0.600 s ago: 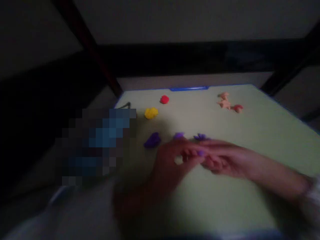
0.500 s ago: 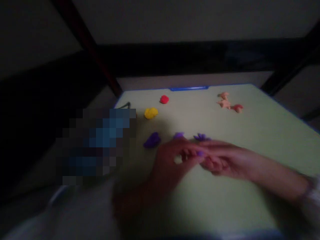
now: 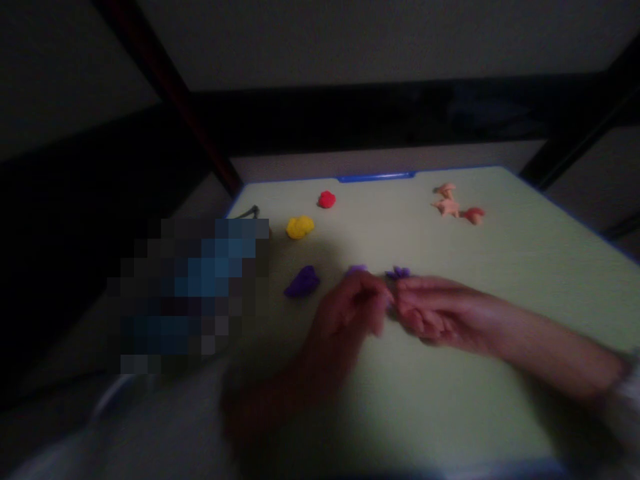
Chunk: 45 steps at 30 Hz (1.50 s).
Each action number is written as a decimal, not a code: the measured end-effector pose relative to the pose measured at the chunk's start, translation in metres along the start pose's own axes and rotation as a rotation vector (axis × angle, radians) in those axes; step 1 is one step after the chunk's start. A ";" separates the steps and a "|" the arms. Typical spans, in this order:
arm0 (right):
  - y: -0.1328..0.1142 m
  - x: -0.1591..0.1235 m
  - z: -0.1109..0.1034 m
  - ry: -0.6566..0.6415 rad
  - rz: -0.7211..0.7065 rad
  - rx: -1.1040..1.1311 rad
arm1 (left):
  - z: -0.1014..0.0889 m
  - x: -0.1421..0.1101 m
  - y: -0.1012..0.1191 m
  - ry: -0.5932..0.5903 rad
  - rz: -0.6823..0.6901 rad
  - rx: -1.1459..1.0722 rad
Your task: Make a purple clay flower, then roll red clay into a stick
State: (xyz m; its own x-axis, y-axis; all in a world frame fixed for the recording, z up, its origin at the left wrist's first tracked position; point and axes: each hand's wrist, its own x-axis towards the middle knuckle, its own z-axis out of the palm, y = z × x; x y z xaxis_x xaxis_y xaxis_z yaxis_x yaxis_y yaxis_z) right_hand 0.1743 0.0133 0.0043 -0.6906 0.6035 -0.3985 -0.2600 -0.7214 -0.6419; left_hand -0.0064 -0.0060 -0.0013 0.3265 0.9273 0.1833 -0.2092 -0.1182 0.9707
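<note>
My left hand is pinched, its fingertips close to those of my right hand. A faint purplish bit of modelling clay shows at the left fingertips, blurred and small. My right hand is closed with its fingers curled, and I cannot make out what it holds. Behind the hands lie a light purple clay piece, partly covered by my left hand, and a dark purple clay piece with several points. A larger dark purple lump rests left of my left hand.
On the pale, blue-edged table lie a yellow lump and a red lump. Peach clay shapes, one like a star and one with a red top, sit at the back right. A blurred-out blue area borders the left side.
My left hand has drawn back to the left, and a gap has opened between the two hands' fingertips. The purple bit between them is much less visible. My right hand has barely moved.
</note>
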 end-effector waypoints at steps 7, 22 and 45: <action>0.000 0.001 -0.002 -0.032 -0.003 0.005 | 0.001 0.005 0.001 0.047 -0.155 -0.055; 0.002 0.004 -0.005 -0.026 -0.068 -0.050 | 0.002 0.009 0.009 0.139 -0.212 0.026; 0.003 0.004 -0.010 0.016 -0.098 -0.103 | -0.001 0.008 0.000 0.032 -0.235 -0.096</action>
State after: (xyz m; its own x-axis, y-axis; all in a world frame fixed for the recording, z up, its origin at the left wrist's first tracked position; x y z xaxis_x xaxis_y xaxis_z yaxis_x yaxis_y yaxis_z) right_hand 0.1779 0.0173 -0.0056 -0.6541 0.6756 -0.3402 -0.2545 -0.6201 -0.7421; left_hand -0.0048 0.0017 0.0004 0.3473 0.9363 -0.0525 -0.2178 0.1350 0.9666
